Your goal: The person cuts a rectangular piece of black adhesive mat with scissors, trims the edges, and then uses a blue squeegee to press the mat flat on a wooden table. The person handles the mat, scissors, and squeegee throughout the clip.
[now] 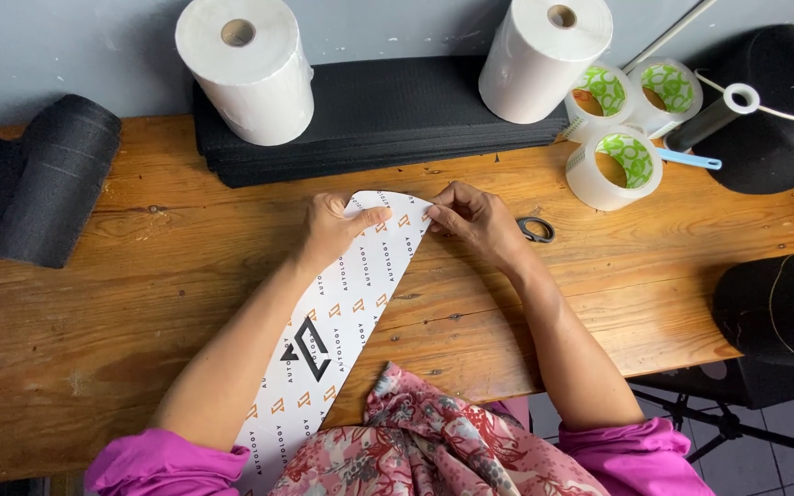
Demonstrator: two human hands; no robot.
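On the wooden table (121, 312), mid-scene, lies a long white printed sheet (342, 321), curved and tapering, running from the near edge up to a rounded far end. Left hand (333, 225) presses on that far end, fingers curled, fingertips flat on the sheet. Right hand (475, 219) pinches the sheet's right edge just beside it, thumb and forefinger closed on the paper. Small scissors (536, 230) lie just right of the right hand. Farther off: two white paper rolls (248, 78), three clear tape rolls (615, 165), a stack of black sheets (369, 119). Black fabric rolls (52, 179) sit at both sides.
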